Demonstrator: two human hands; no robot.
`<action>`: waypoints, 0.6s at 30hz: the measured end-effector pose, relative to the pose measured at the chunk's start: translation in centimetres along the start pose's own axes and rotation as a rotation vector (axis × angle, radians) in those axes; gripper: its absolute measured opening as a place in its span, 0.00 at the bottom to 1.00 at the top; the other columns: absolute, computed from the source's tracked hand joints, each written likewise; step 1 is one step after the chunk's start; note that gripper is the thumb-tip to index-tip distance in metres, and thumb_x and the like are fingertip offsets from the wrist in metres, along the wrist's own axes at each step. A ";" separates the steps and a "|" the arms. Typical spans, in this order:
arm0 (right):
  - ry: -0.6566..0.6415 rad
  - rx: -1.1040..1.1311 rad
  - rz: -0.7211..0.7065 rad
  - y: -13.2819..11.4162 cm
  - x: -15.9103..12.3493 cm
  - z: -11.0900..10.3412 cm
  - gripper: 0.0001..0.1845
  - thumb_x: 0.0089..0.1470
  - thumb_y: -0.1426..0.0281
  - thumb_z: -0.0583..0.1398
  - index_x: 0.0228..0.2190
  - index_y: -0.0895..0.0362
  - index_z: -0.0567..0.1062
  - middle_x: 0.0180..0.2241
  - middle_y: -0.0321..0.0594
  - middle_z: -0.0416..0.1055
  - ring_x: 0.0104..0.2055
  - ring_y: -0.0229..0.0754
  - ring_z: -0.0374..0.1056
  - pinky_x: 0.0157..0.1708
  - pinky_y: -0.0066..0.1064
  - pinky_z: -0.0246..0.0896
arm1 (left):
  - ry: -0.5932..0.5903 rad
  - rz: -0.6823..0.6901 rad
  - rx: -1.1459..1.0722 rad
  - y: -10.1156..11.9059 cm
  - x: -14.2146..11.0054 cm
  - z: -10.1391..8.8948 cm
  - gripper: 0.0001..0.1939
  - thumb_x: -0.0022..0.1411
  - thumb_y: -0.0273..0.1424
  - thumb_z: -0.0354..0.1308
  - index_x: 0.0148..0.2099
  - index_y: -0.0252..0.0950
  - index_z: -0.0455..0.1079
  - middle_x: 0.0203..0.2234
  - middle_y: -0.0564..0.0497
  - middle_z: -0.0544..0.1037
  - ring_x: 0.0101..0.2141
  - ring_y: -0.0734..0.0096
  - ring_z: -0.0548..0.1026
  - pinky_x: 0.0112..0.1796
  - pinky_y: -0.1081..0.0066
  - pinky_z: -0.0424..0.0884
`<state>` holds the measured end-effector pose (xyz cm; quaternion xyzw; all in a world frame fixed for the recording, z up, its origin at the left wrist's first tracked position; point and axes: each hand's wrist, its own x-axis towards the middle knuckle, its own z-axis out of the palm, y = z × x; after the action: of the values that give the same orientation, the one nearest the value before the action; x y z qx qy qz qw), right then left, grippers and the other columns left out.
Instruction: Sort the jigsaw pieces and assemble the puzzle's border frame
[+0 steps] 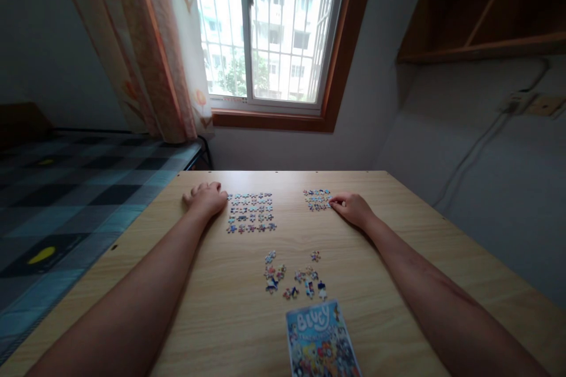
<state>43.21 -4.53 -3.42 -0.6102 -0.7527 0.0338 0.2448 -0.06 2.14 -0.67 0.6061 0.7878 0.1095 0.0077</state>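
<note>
On the wooden table, my left hand point(206, 198) rests palm down with its fingers loosely apart, beside the left grid of jigsaw pieces point(250, 210). That grid lies in several rows of separate pieces. Over on the right, my right hand point(354, 208) has thumb and fingers pinched together at the right edge of a smaller, tighter group of jigsaw pieces point(316, 199). A small jigsaw piece point(329, 204) shows at those fingertips, partly covered. Nearer to me lie loose, scattered jigsaw pieces point(274, 274), several of them in colour.
A blue puzzle box point(322, 339) marked "Bluey" lies at the table's near edge of view. The wooden table point(230, 306) ends below a barred window point(283, 35). A bed with a checked cover point(88, 177) stands left; wall shelves point(481, 41) hang upper right.
</note>
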 end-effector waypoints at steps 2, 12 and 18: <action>-0.001 0.013 -0.003 0.0 -0.1 0.0 0.12 0.57 0.63 0.61 0.37 0.51 0.84 0.37 0.39 0.82 0.37 0.44 0.75 0.39 0.31 0.65 | -0.008 0.000 -0.001 0.1 -0.1 -0.1 0.29 0.63 0.42 0.47 0.62 0.41 0.69 0.63 0.38 0.67 0.61 0.42 0.62 0.59 0.42 0.56; 0.045 0.165 0.052 0.1 -0.4 -0.3 0.16 0.54 0.60 0.60 0.36 0.54 0.84 0.33 0.41 0.81 0.29 0.40 0.69 0.34 0.30 0.63 | -0.014 0.001 -0.004 0.0 0.0 -0.1 0.30 0.63 0.43 0.46 0.63 0.41 0.68 0.64 0.38 0.66 0.62 0.42 0.61 0.60 0.42 0.55; -0.016 0.226 -0.062 -1.8 -0.8 -1.1 0.19 0.55 0.54 0.60 0.25 0.57 0.77 0.23 0.37 0.71 0.26 0.37 0.61 0.29 0.29 0.55 | 0.005 0.001 -0.025 -0.1 0.2 0.2 0.29 0.60 0.43 0.48 0.61 0.42 0.70 0.62 0.38 0.67 0.60 0.40 0.62 0.59 0.41 0.55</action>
<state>42.09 -5.96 -2.09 -0.5548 -0.7646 0.1154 0.3070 -0.16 2.29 -0.83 0.6060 0.7861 0.1208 0.0131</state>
